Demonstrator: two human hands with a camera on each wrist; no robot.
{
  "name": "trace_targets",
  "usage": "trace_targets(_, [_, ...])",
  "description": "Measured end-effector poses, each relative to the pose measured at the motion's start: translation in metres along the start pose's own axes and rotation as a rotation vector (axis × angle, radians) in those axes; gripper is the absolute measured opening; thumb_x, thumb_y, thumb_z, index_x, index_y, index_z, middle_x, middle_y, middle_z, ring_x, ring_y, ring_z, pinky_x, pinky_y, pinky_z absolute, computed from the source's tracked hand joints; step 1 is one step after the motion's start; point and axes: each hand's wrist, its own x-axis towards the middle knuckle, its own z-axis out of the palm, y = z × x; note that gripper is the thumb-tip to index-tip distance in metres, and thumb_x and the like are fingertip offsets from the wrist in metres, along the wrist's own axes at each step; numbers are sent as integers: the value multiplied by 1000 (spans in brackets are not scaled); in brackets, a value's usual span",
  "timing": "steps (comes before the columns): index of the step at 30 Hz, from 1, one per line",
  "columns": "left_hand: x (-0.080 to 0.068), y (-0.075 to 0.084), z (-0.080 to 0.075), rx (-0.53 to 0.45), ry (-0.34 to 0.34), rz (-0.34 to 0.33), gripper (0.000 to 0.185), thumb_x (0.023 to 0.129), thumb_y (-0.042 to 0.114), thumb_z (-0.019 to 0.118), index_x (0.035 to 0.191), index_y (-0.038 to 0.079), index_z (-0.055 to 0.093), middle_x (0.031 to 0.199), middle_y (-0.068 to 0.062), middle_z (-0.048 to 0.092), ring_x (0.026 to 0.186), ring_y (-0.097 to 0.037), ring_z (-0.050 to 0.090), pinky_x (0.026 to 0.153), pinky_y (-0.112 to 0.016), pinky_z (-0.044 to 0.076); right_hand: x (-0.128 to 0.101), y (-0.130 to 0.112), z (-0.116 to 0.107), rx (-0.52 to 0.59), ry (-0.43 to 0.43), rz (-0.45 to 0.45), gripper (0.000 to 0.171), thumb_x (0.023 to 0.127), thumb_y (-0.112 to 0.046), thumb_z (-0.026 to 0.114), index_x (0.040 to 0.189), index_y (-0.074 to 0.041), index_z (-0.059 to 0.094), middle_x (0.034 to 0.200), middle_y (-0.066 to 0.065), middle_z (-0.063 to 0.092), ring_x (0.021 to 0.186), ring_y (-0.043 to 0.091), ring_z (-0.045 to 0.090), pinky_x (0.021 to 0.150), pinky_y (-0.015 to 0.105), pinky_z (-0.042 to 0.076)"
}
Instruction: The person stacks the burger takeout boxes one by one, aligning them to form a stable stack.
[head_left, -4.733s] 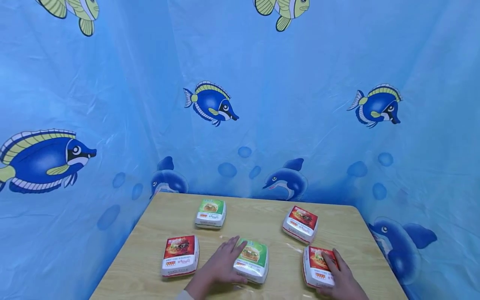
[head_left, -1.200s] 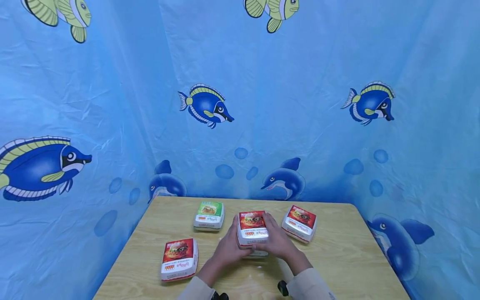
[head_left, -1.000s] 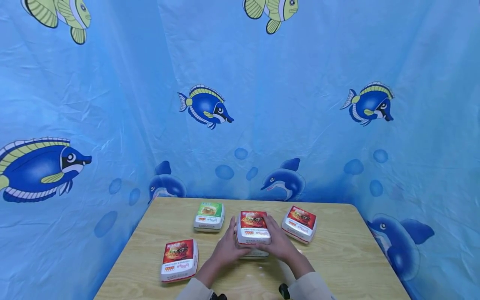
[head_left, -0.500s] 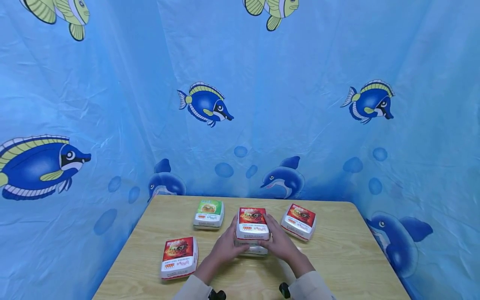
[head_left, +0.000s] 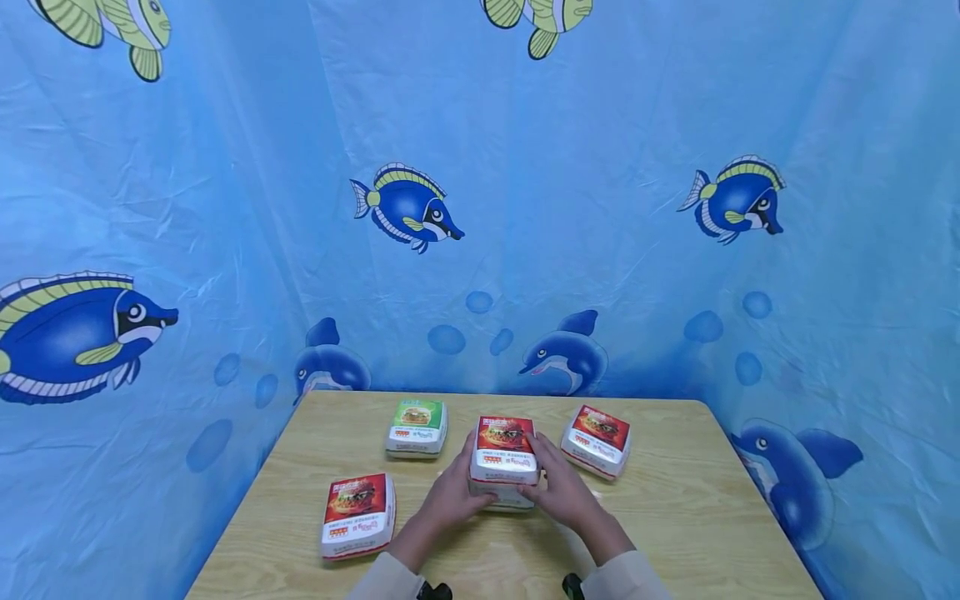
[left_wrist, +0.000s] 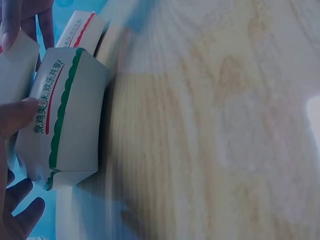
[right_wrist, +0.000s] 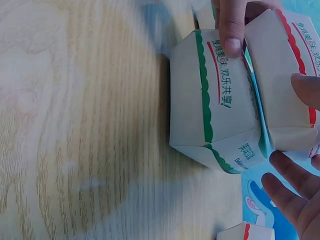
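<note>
A red burger box [head_left: 504, 450] sits on top of a green burger box [head_left: 507, 497] at the middle of the wooden table [head_left: 675, 517]. My left hand [head_left: 456, 493] holds the stack from the left and my right hand [head_left: 557, 492] from the right. In the right wrist view my thumb [right_wrist: 230, 30] presses the side of the green box [right_wrist: 215, 100], with the red box [right_wrist: 280, 85] against it. In the left wrist view my thumb [left_wrist: 15, 117] lies where the green box [left_wrist: 65, 125] meets the red one [left_wrist: 12, 70].
Three more boxes lie on the table: a green one [head_left: 417, 427] at the back left, a red one [head_left: 597, 440] at the back right, a red one [head_left: 358, 514] at the front left. A blue fish-print curtain [head_left: 225, 208] encloses the table.
4.7 s ago each hand lay on a separate box near the front edge. The red box now sits on the green one, farther back. Over the last second the stack barely moved.
</note>
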Motion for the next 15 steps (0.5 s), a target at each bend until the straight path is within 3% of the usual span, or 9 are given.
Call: trace_targets(15, [0,0,2,41,-33,2,119,77,33,84,157,32,-3,154,-6,35,136,-27,37,105,-50,36,-7,15,9,-41,8,-50,91,84,-44,74,157,-27,21,160,9,17,138,37,31,103,57,36])
